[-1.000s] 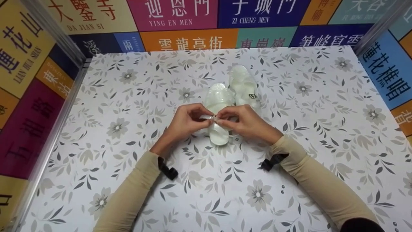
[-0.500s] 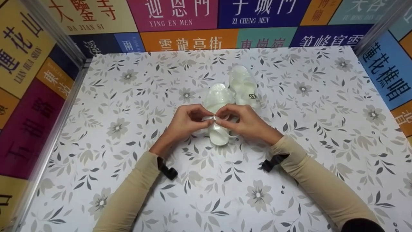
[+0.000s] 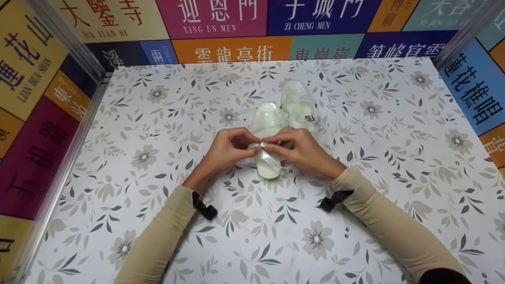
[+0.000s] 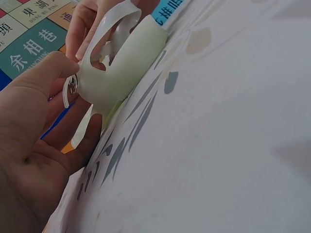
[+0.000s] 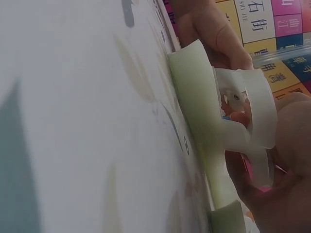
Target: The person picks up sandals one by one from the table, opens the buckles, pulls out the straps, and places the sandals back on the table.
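Note:
A pale, pearly green sandal (image 3: 269, 169) lies on the table with its heel toward me. Above it, the fingertips of both hands meet at its ankle strap (image 5: 262, 109). My left hand (image 3: 225, 149) pinches the strap by a small metal buckle (image 4: 73, 85), seen in the left wrist view. Thumb and forefinger of my right hand (image 3: 303, 149) pinch the strap from the other side; the fingertips hide its end. In the right wrist view the strap curves up off the sole (image 5: 197, 92).
The matching sandal (image 3: 296, 98) lies just behind and to the right, with a small dark mark on its side. A flower-patterned cover (image 3: 252, 236) spreads over the table. Colourful panels with lettering (image 3: 232, 49) stand along the back and sides.
Both hands stay almost in place over the sandal. My right fingertips have shifted slightly and drawn closer together at the strap. The other sandal has not moved.

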`<state>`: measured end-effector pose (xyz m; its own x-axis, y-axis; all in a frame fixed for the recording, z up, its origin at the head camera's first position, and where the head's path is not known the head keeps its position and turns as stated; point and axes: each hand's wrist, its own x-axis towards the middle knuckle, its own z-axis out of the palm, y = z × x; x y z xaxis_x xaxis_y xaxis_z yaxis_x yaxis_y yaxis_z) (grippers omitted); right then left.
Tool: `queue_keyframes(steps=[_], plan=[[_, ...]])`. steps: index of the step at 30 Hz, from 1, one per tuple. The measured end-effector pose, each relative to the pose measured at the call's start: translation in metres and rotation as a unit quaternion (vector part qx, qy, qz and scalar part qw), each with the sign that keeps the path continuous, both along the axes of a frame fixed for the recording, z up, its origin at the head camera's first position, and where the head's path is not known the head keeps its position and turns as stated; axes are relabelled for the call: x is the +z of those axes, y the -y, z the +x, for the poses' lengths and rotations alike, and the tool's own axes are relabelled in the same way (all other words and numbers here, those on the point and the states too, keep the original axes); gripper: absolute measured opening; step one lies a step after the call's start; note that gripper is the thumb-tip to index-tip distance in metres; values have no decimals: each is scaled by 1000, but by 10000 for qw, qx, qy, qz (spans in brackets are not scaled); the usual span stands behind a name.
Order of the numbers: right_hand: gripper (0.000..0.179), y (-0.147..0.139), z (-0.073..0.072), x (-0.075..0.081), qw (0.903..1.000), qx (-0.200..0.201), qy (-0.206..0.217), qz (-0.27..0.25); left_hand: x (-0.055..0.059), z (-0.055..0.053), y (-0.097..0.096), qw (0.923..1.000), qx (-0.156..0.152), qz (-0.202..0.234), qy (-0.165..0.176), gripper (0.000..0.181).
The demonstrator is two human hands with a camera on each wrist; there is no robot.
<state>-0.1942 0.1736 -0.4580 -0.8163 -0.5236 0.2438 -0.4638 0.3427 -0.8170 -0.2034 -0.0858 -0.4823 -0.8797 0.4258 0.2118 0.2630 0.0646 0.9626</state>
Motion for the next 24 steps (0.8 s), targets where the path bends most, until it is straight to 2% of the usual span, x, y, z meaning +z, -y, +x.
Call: queue_keyframes(steps=[11, 24], plan=[[23, -5, -4, 2, 9998, 132, 165, -32, 0, 1, 1, 9999, -135, 76, 30, 15], [25, -8, -7, 1, 9991, 403, 92, 6, 1, 2, -1, 10000, -72, -28, 45, 16]])
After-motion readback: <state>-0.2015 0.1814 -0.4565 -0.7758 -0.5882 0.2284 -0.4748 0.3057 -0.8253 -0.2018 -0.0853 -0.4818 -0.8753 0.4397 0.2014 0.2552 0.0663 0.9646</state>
